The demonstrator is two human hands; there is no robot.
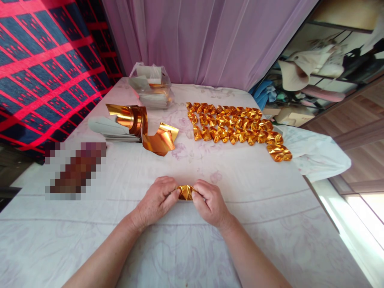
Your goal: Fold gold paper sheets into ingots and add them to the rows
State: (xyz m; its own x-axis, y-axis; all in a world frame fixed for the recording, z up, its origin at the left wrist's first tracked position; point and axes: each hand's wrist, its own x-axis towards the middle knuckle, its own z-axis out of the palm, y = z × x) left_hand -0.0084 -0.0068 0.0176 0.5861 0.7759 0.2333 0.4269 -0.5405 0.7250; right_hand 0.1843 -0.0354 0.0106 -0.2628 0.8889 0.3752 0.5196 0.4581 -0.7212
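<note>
Pinching a crinkled gold foil piece (185,192), left hand (156,201) and right hand (210,203) fingers clamp its opposite ends.

Left hand (157,199) and right hand (210,201) pinch a small crumpled gold foil piece (185,192) between fingertips, low centre on the white floral-print cloth-covered table (246,188). Rows of folded gold foil pieces (237,127) at 1 o'clock from hands; curled loose gold foil sheets (141,127) on a stack of pale paper (109,129) at 11 o'clock. Clear plastic bag of paper sheets (151,86) sits beyond at 12, against the lilac curtain (204,36).
</note>
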